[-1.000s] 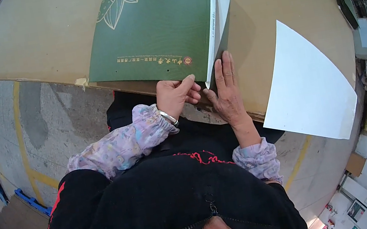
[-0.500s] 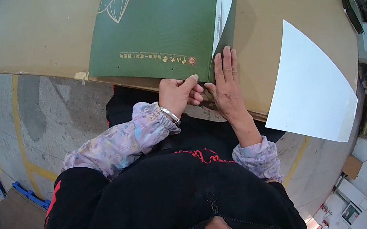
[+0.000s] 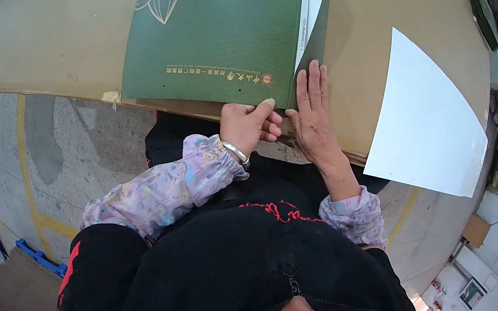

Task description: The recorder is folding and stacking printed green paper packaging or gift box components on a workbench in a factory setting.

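While the folder (image 3: 217, 42) lies on the desk (image 3: 60, 49), right edge running forward, the left hand (image 3: 247, 127) curls at the folder's near edge, whether pinching I cannot tell, and the right hand (image 3: 314, 118), fingers straight and gripping nothing, sits nearer that right edge.

I have the bare left hand (image 3: 248, 125) turned inward, its fingers curled and its thumb reaching over them toward the right; whether the thumb tip meets the index finger I can't make out. A shiny silver-coloured bangle (image 3: 234, 152) circles that wrist, beside a pale lilac patterned fabric sleeve (image 3: 153, 194) slanting in from the lower left. I see the bare right hand (image 3: 314, 121) with its back up, fingers straight, close together and pointing ahead, thumb angled toward the left hand. Its bare wrist extends from a gathered lilac patterned fabric cuff (image 3: 353, 214).
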Action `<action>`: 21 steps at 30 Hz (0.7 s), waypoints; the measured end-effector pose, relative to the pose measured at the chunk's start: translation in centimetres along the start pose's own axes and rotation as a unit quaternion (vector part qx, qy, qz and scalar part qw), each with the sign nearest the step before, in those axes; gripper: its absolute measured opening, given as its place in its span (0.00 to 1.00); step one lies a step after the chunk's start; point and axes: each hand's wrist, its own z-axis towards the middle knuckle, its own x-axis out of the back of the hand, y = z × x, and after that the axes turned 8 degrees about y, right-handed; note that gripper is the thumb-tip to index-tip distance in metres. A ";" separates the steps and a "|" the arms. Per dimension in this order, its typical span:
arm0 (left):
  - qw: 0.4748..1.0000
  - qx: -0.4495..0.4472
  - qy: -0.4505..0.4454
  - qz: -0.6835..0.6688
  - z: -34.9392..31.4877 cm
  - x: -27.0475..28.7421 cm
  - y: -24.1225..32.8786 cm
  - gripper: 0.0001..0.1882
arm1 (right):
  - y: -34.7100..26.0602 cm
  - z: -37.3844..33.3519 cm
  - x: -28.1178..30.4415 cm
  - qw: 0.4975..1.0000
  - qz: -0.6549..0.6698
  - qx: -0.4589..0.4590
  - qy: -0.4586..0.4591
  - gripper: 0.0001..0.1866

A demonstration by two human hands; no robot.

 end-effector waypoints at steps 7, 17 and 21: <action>1.000 0.000 0.005 0.003 0.0 -0.2 0.1 0.17 | 0.0 -0.1 -0.2 1.000 -0.009 -0.009 0.006 0.45; 1.000 0.023 0.002 -0.012 0.1 0.2 0.3 0.17 | -0.5 0.0 -0.2 1.000 -0.015 -0.020 0.006 0.44; 0.999 0.027 -0.004 -0.018 0.0 0.2 0.3 0.17 | -0.6 0.1 0.0 0.999 -0.025 -0.024 -0.001 0.43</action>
